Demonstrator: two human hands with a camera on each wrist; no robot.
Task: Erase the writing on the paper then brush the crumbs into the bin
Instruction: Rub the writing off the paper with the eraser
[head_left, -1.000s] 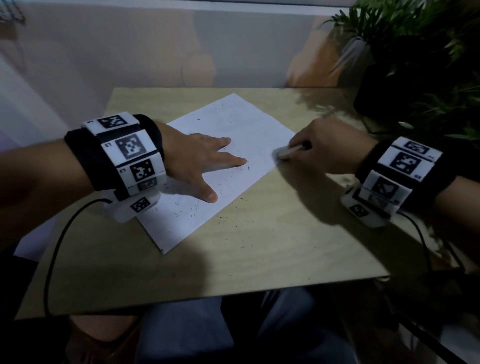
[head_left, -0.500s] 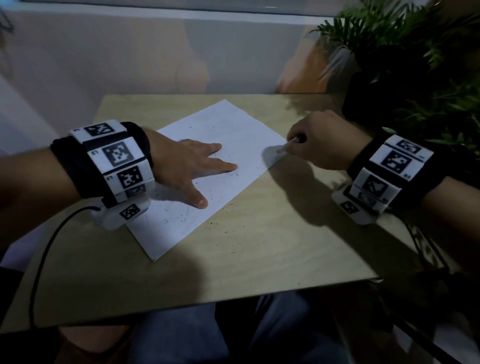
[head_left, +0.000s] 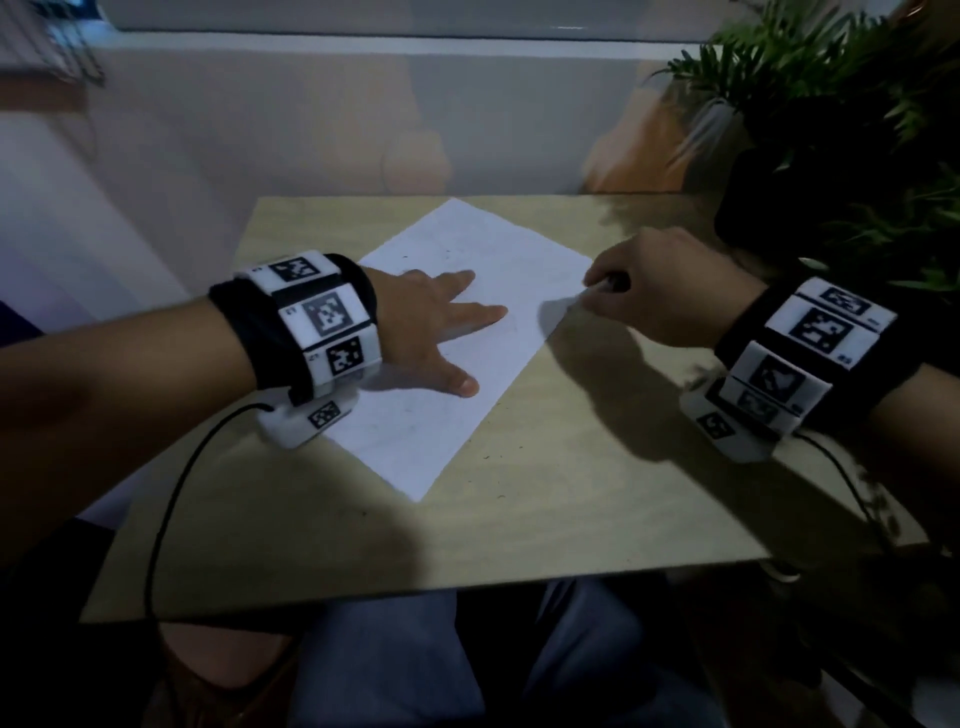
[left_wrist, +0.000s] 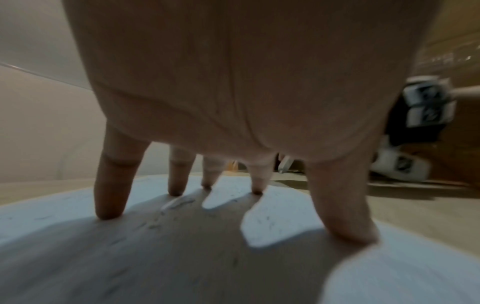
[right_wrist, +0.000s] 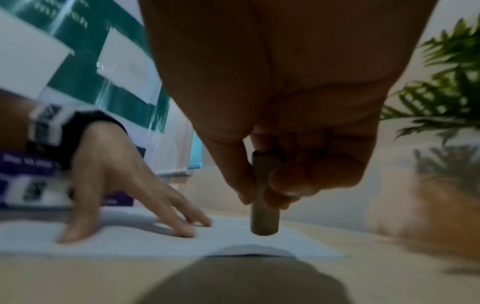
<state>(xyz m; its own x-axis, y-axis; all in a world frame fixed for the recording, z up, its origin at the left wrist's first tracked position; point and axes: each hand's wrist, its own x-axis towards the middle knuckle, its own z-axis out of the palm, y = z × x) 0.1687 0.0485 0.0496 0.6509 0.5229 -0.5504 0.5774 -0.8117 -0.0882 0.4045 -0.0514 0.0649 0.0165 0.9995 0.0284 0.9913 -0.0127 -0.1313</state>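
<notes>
Paper (head_left: 483, 291) bears no legible writing, only faint specks.

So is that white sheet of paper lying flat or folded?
Flat and unfolded. The white sheet of paper lies spread on the wooden table, with the left hand pressing it down, fingers straight.

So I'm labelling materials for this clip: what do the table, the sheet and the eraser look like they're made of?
Table: pale wood or wood-look laminate, matte, with faint grain; which one I can't tell.
Sheet: thin white paper, matte, lying flat under the left hand.
Eraser: a short cylinder pinched by the right hand, dull finish, likely rubber; blur leaves it open.
</notes>
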